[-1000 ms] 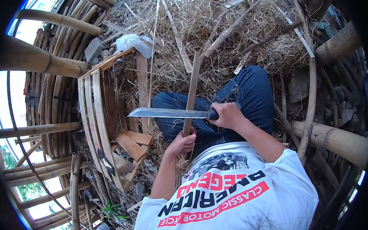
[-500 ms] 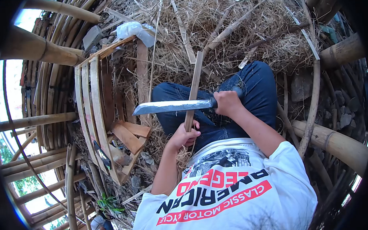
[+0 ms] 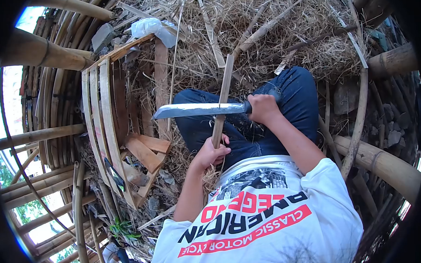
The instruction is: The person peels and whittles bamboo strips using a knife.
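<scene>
My right hand (image 3: 264,107) is closed round the dark handle of a machete (image 3: 198,110). Its long blade points left and lies across a narrow bamboo strip (image 3: 224,87). Below the blade, my left hand (image 3: 211,153) grips the strip's lower end, thumb against it. The strip leans up and away over my lap, and the blade crosses it around its middle, apparently in contact. My crossed legs in dark trousers (image 3: 295,89) are underneath both. Part of the machete handle is hidden by my right fingers.
To the left stands a slatted wooden crate (image 3: 109,121) with wood pieces (image 3: 145,152) inside. A whitish plastic bag (image 3: 154,29) lies at its far corner. Dry shavings (image 3: 304,26) cover the ground ahead. Thick bamboo poles (image 3: 378,158) flank me on both sides.
The machete blade has moved up along the strip, away from my left hand, with my right hand moving the same way. My left hand keeps its grip on the strip.
</scene>
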